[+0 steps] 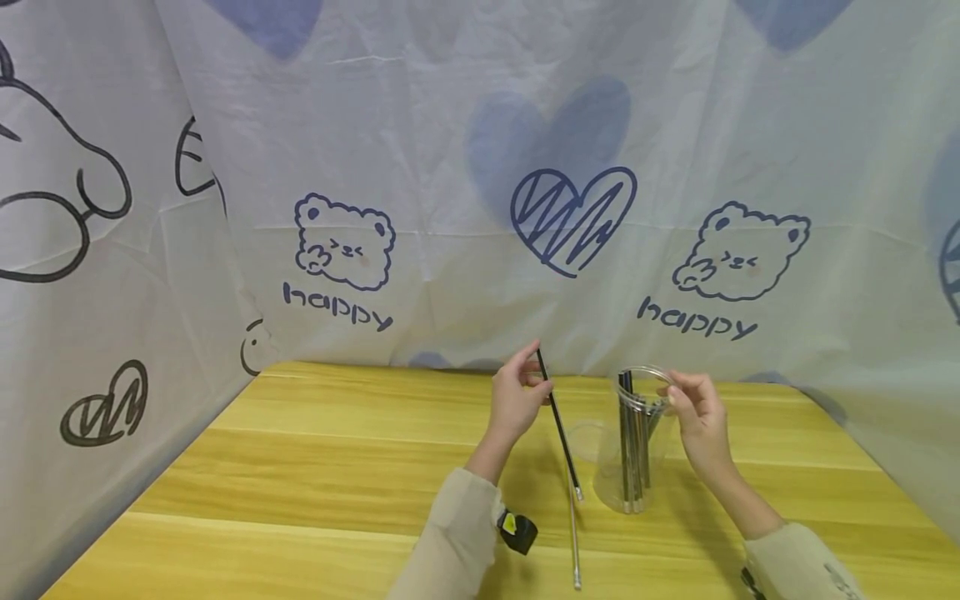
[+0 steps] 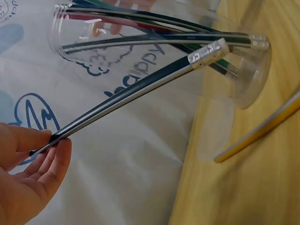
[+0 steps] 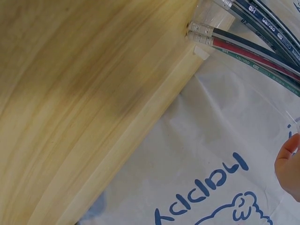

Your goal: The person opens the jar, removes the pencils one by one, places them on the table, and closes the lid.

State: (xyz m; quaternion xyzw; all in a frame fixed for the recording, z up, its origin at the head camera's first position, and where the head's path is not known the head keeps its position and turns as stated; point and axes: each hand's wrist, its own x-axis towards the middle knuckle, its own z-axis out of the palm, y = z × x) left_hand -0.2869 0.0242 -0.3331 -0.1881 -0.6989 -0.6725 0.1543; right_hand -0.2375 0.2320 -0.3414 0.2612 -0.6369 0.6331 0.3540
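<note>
My left hand (image 1: 516,402) pinches a dark pencil (image 1: 558,425) near its upper end. The pencil slants down to the right, its metal ferrule and pale eraser lowest, outside the cup. With thumb and fingers my right hand (image 1: 701,421) grips the rim of a clear plastic cup (image 1: 604,475) standing upright on the table. Several pencils (image 1: 628,454) lean inside it, eraser ends down; the right wrist view shows dark, red and green ones (image 3: 248,51). A single yellow pencil (image 2: 258,133) lies on the table, just left of the cup in the head view.
A clear round lid (image 2: 216,131) lies flat on the wooden table (image 1: 300,450), behind and left of the cup. White printed cloth (image 1: 450,275) hangs along the table's back and left sides. A black strap device (image 1: 517,532) is on the left wrist.
</note>
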